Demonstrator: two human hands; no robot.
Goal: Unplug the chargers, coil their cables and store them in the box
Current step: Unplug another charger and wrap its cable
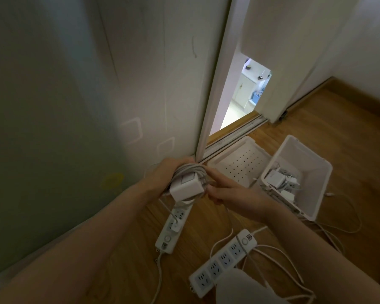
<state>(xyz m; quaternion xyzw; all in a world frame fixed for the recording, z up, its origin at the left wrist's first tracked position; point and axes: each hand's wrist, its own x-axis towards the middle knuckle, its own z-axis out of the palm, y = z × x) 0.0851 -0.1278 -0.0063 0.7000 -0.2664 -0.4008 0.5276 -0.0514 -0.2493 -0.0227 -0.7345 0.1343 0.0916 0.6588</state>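
**Charger brick and coiled cable held in both hands above the floor**

A white charger (185, 188) sits in the air near the bottom of the wall, with its grey-white cable (190, 169) wound in loops around and beside it; the left hand (168, 172) is clenched around the bundle from the far side, its fingers curled over the loops; the right hand (230, 191) meets it from the right, fingertips pinching strands of the cable just beside the brick.

To the right, on the wooden floor (316, 128), stands the white box (303, 154), open at the top and tilted in this wide view; several white chargers in the box (276, 178) lie with their cables at its bottom; a white perforated tray (239, 163) lies just beside the box, between it and the door track.

Below the hands a white power strip (166, 240) lies on the floor with one white plug in it; a second power strip (224, 260) lies nearer the person, a cable draped across it; loose white cables trail over the floor on the right; the grey wall (75, 106) fills the left side.
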